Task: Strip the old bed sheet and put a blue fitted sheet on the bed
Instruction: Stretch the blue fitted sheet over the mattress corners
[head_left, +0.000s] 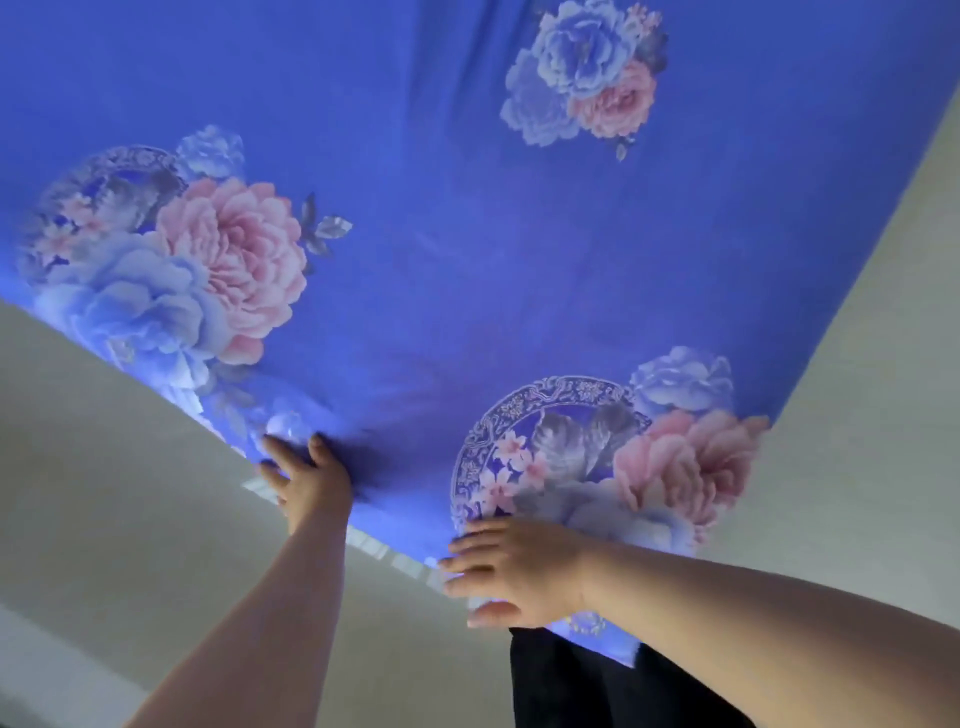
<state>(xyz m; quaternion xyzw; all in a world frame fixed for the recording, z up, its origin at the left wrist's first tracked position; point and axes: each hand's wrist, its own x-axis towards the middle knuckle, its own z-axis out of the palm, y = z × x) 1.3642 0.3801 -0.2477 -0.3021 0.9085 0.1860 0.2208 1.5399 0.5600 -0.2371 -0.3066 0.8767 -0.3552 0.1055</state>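
A blue fitted sheet (467, 218) with large pink and pale blue flowers lies stretched flat over the bed and fills most of the view. My left hand (306, 480) rests on the sheet at its near left edge, fingers spread and pressing down. My right hand (511, 569) lies flat on the sheet at the near edge beside a round floral motif, fingers straight and pointing left. Neither hand grips the cloth. A thin pale strip of what lies under the sheet shows along the edge between the two hands.
Pale floor (104, 457) runs along the bed's left side and also on the right (883, 312). My dark clothing (571, 680) is against the bed's near edge below my right hand.
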